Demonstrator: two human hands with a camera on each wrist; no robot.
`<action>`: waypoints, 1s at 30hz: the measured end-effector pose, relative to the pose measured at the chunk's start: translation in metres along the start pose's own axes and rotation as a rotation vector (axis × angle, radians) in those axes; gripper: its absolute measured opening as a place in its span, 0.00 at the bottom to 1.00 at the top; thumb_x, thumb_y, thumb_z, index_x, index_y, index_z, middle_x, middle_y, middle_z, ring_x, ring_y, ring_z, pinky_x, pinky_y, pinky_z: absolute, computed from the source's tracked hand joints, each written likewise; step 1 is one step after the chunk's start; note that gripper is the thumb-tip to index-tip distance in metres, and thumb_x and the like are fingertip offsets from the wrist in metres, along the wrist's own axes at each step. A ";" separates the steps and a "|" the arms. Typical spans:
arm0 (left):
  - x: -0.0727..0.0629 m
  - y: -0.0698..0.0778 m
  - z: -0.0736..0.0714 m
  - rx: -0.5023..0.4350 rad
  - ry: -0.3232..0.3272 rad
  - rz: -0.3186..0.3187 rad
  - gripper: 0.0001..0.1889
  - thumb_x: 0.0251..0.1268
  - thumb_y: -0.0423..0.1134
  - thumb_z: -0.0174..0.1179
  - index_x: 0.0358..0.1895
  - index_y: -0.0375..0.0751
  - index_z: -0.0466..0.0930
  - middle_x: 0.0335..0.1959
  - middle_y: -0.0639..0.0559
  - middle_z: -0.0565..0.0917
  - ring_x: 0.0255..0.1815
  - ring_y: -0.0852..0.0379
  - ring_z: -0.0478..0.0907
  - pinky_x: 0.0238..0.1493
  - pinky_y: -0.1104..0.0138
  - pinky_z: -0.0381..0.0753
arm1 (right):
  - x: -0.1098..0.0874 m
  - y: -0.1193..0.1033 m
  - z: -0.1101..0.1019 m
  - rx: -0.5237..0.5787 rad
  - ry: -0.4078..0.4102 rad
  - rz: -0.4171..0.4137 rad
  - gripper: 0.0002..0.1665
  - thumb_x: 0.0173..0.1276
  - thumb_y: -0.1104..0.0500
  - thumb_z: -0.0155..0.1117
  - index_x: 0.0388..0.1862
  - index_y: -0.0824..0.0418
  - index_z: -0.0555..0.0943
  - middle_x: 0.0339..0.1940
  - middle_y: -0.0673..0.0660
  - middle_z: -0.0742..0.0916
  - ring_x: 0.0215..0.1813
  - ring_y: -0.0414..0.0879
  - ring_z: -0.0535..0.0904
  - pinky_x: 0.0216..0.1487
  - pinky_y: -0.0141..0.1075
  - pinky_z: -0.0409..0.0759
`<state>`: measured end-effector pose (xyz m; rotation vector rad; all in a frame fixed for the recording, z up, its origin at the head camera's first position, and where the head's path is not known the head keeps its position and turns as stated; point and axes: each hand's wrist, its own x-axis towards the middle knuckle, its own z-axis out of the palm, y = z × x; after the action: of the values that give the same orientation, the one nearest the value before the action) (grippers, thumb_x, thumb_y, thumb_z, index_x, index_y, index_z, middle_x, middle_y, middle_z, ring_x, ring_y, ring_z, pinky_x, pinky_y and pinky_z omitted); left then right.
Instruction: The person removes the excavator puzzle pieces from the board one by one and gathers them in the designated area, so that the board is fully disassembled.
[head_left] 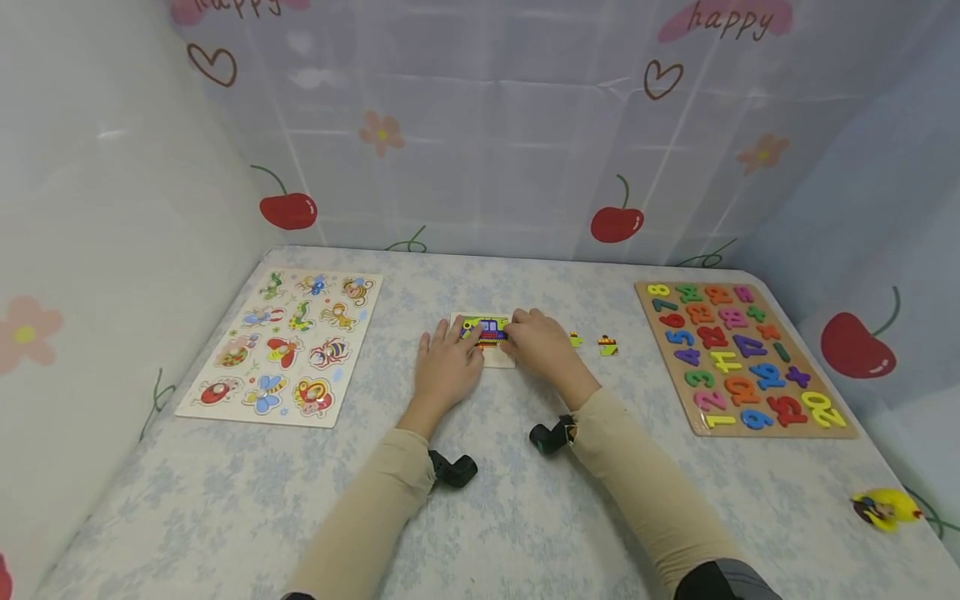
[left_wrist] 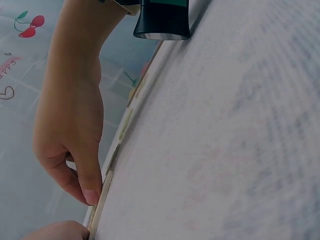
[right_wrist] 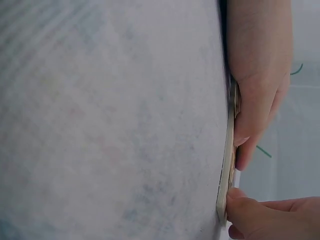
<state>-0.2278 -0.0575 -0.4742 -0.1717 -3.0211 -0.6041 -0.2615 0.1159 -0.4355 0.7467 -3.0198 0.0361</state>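
Observation:
A small wooden jigsaw puzzle (head_left: 491, 332) with a blue and yellow vehicle picture lies in its pale board (head_left: 495, 360) between both hands. My left hand (head_left: 448, 362) rests on the left side, its fingers stretched forward and its thumb by the picture. On the right side, my right hand (head_left: 546, 350) bends over the edge; its thumb and forefinger come together on the puzzle, and the piece under them is mostly hidden. From the right wrist view, the left hand (right_wrist: 257, 75) and right hand (right_wrist: 275, 216) meet the thin board (right_wrist: 226, 172) from opposite ends.
Two loose puzzle pieces, a nearer one (head_left: 607, 346) and one by the hand (head_left: 576, 340), lie right of the board. An insect puzzle board (head_left: 349, 333) lies left, a board of coloured letters and numbers (head_left: 780, 367) right. A yellow toy (head_left: 887, 508) sits at the right edge.

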 end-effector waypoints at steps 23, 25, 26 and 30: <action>-0.002 -0.001 -0.001 -0.008 -0.002 0.013 0.26 0.76 0.54 0.39 0.76 0.64 0.62 0.81 0.52 0.56 0.83 0.46 0.47 0.81 0.44 0.45 | 0.004 0.001 0.007 0.344 0.014 0.056 0.16 0.80 0.54 0.50 0.52 0.60 0.83 0.44 0.57 0.87 0.47 0.50 0.82 0.50 0.44 0.81; -0.003 -0.002 -0.001 -0.013 0.000 0.015 0.26 0.76 0.54 0.39 0.75 0.64 0.62 0.81 0.52 0.56 0.83 0.46 0.47 0.81 0.44 0.45 | 0.005 0.000 0.008 0.402 0.015 0.089 0.16 0.80 0.53 0.50 0.47 0.58 0.84 0.41 0.55 0.87 0.41 0.47 0.81 0.45 0.41 0.79; -0.003 -0.002 -0.001 -0.014 0.002 0.015 0.26 0.76 0.53 0.39 0.75 0.64 0.62 0.81 0.52 0.56 0.83 0.46 0.47 0.81 0.44 0.45 | 0.005 -0.001 0.009 0.424 0.016 0.107 0.16 0.79 0.52 0.50 0.44 0.58 0.84 0.38 0.55 0.86 0.38 0.46 0.79 0.42 0.40 0.78; -0.002 -0.002 0.000 -0.023 0.007 0.013 0.26 0.76 0.53 0.39 0.75 0.64 0.63 0.81 0.53 0.56 0.83 0.47 0.47 0.81 0.44 0.45 | 0.006 -0.005 0.007 0.457 0.005 0.180 0.15 0.78 0.53 0.53 0.46 0.59 0.84 0.37 0.55 0.86 0.35 0.47 0.77 0.39 0.40 0.76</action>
<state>-0.2256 -0.0596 -0.4751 -0.1891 -3.0047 -0.6379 -0.2642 0.1086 -0.4419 0.4830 -3.0918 0.7491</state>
